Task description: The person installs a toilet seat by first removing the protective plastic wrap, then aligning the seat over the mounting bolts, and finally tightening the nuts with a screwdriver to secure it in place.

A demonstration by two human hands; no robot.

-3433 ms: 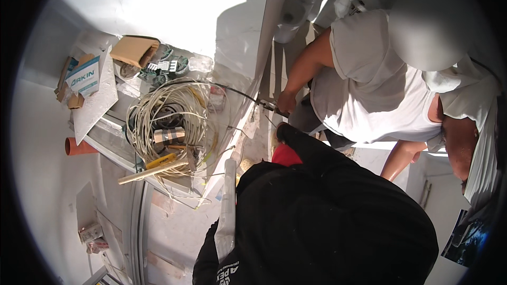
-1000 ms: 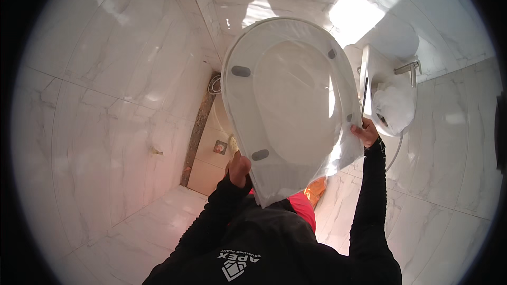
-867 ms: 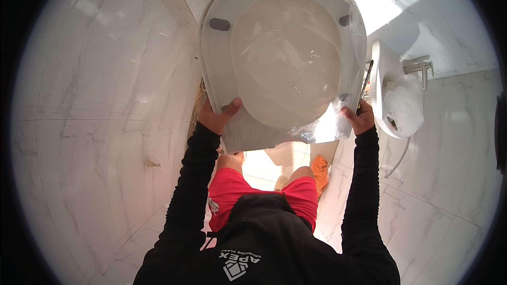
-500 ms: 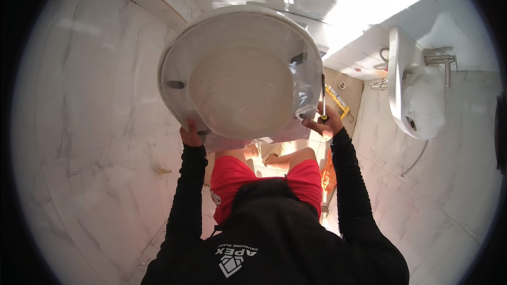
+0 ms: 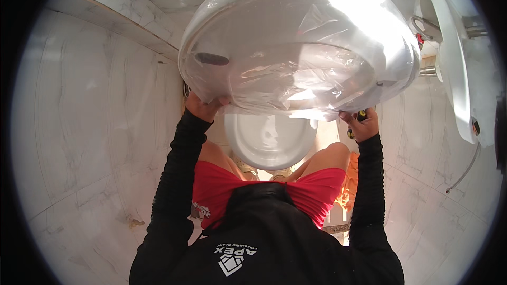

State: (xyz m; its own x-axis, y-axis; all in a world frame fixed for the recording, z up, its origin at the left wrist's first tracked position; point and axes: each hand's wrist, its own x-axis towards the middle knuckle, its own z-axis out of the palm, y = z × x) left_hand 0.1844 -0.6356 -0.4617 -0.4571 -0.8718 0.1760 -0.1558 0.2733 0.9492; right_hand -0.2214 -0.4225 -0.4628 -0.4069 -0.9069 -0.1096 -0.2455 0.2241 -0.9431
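Note:
A white toilet seat with its lid (image 5: 285, 37), wrapped in clear plastic film, is held up tilted in front of me. Its underside shows a dark grey rubber bumper at the left. My left hand (image 5: 205, 107) is closed on its near left edge, the thumb against the film. Around the near right edge my right hand (image 5: 363, 124) is closed too, and it also keeps a screwdriver (image 5: 362, 115) with a black and yellow handle in its fingers. Below the seat, between my knees, shows the front of a white toilet bowl (image 5: 272, 153); the seat hides the rest.
To the right a white washbasin (image 5: 454, 58) hangs on the wall, with a loose hose (image 5: 465, 171) under it. An orange crumpled thing (image 5: 348, 182) lies beside my right knee. Marble-patterned tile wall (image 5: 95, 116) stands close on the left.
The seat has risen and moved away and to the right, tilting as it went. Both hands moved with it. The toilet bowl has come into sight beneath, and my knees are spread wider.

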